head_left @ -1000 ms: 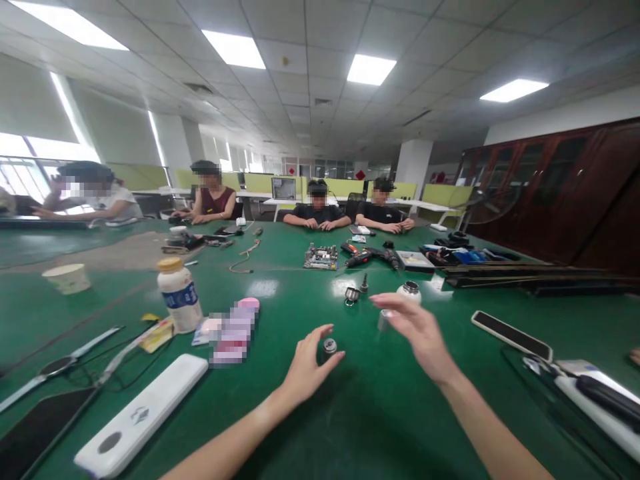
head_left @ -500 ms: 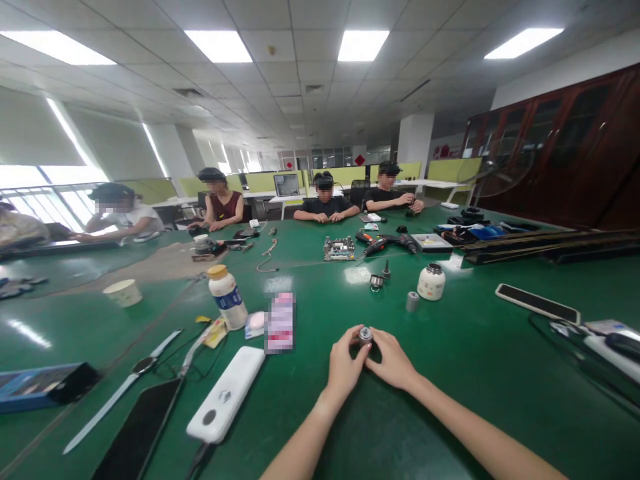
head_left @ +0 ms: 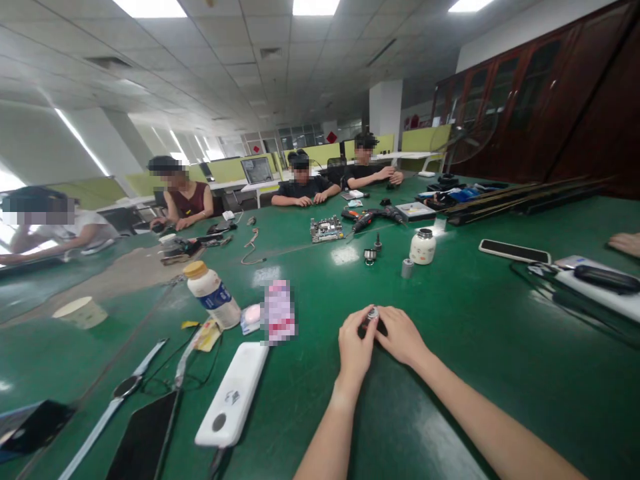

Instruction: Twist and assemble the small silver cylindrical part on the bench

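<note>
Both hands hold a small silver metal cylinder (head_left: 373, 312) over the green table (head_left: 310, 393). The fingers of my left hand (head_left: 355, 341) close round its left side, the thumb lying along its near face. From the other side my right hand (head_left: 403, 335) wraps it with bent fingers. Only the round top shows; the rest is hidden by the fingers. Beyond the hands stands a similar grey metal cylinder (head_left: 407, 268), beside a cream patterned jar (head_left: 423, 247). A small metal fitting (head_left: 370, 257) and a dark pointed piece (head_left: 379, 243) lie to their left.
To the left lie a white power bank (head_left: 234, 393), a pixelated pink item (head_left: 280, 312), a bottle (head_left: 213, 293), a watch (head_left: 125, 387) and a dark phone (head_left: 143, 440). A circuit board (head_left: 327, 229) and drill (head_left: 364, 221) sit farther back. Several people sit around; another person's hand (head_left: 625, 243) shows at right.
The view has turned right and tilted, so the table things appear shifted. My fingers cover more of the cylinder than before. Another person's hand has come into view at the right edge.
</note>
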{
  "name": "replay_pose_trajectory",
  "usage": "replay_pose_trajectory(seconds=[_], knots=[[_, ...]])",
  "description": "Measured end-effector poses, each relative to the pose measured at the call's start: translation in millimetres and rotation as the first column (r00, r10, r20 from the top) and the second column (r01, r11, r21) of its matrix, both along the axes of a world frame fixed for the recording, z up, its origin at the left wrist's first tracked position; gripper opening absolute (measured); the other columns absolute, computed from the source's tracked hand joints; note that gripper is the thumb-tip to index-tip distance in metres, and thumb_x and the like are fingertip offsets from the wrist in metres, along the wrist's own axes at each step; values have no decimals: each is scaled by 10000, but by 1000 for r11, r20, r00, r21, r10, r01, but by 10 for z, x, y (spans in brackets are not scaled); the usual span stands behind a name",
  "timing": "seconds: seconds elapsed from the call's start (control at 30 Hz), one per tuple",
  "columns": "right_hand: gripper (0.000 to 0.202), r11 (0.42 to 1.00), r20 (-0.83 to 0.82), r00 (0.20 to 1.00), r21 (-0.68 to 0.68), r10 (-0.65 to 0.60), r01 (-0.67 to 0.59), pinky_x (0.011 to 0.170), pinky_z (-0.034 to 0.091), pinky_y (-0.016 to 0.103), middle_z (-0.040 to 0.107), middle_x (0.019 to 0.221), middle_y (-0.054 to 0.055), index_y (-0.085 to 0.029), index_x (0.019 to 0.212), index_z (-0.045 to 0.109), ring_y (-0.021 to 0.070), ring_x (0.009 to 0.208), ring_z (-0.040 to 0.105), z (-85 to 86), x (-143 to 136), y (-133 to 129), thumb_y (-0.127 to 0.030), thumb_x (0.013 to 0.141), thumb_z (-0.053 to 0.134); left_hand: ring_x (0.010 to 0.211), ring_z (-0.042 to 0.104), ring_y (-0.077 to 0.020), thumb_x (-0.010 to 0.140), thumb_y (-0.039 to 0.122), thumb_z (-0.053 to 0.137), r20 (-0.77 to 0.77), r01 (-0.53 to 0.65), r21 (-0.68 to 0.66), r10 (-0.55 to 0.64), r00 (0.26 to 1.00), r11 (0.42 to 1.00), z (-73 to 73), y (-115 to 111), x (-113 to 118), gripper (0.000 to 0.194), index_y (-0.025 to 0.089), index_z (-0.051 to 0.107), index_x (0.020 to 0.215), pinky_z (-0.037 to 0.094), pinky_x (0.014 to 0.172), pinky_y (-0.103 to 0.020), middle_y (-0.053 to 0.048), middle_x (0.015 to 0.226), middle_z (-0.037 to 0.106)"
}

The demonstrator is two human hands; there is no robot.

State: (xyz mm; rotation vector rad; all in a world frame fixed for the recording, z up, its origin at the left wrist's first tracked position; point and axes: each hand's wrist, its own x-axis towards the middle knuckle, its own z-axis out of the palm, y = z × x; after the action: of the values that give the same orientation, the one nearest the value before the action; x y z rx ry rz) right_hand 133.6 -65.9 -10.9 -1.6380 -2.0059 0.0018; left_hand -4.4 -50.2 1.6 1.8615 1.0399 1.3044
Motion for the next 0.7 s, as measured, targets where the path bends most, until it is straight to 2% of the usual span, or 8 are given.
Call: replay_pose_trajectory(seconds=[0.1, 0.3, 0.53, 0.7], knots=[[334, 999, 40, 998, -11, -40, 41, 945, 468, 425, 682, 1165, 160, -103, 1176, 620, 275, 1060, 635, 53, -17, 12, -286, 905, 551, 1002, 668, -217, 912, 312, 561, -15, -18, -24, 17, 1000, 1000, 0, -2, 9, 276, 222, 687, 1141, 523, 929, -391, -85, 1109, 717], [407, 999, 22, 998, 3, -51, 51, 984, 460, 418, 651, 1242, 169, -81, 1255, 587, 270, 1151, 611, 4, -26, -35, -241, 883, 551, 1040, 651, -222, 920, 289, 551, -62, -84, -24, 82, 995, 996, -18, -95, 36, 289, 247, 660, 1184, 514, 930, -396, -79, 1152, 701], [338, 1000, -144, 990, -12, -6, 4, 1040, 428, 459, 625, 1300, 100, -187, 1194, 630, 261, 1217, 568, -23, 59, -98, -231, 869, 550, 1039, 658, -222, 926, 288, 553, -161, -103, -3, 101, 982, 995, 32, -156, 6, 268, 266, 674, 1163, 538, 909, -389, -71, 1139, 711], [335, 996, -144, 989, -66, 41, -51, 1037, 431, 496, 586, 1348, 61, -268, 1172, 640, 284, 1228, 555, -163, 123, -121, -283, 843, 583, 1058, 655, -218, 914, 249, 578, -216, -82, 30, 87, 972, 996, -118, -218, -103, 336, 306, 633, 1240, 566, 887, -353, -69, 1176, 699]])
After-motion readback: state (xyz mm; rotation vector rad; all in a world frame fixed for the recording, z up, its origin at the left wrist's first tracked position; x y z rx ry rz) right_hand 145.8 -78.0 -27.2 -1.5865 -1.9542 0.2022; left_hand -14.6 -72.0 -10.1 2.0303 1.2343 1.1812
